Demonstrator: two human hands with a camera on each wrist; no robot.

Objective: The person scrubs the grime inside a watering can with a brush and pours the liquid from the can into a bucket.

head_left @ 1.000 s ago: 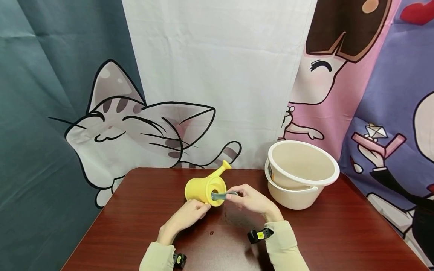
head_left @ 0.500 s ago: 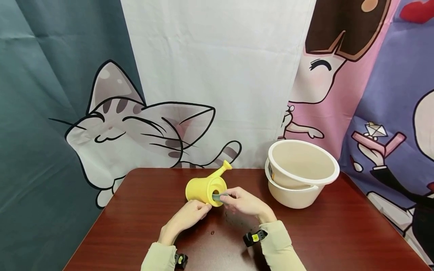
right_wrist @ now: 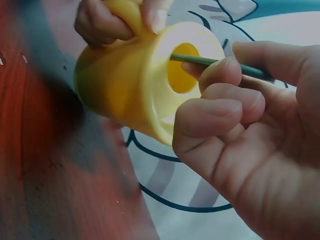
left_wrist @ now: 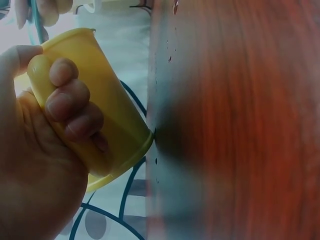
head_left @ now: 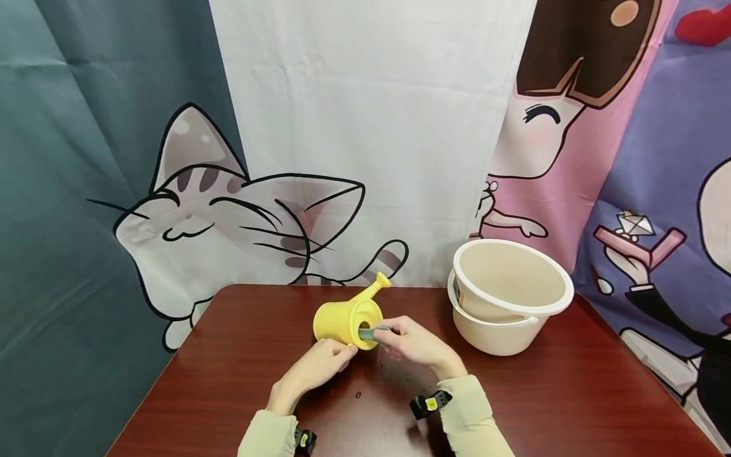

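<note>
A yellow watering can (head_left: pixel 334 320) lies tilted low over the table, its mouth turned toward the right hand and its spout pointing up and back. My left hand (head_left: pixel 322 365) grips its handle (left_wrist: pixel 42 75), fingers curled round it in the left wrist view. My right hand (head_left: pixel 414 343) pinches a slim grey-green tool (right_wrist: pixel 195 60) between thumb and fingers. That tool's far end goes through the round opening in the can's top and is hidden inside, so I cannot tell what kind it is. The right fingertips are right at the opening.
Two cream basins (head_left: pixel 497 336), one sitting tilted in the other, stand at the table's back right. Small wet drops (head_left: pixel 358 395) dot the brown table (head_left: pixel 228 381). A printed cloth (head_left: pixel 365 127) hangs behind the table's back edge.
My right hand has moved slightly left and down, pushing the grey-green tool deeper into the watering can. The left hand and can stay nearly in place.
</note>
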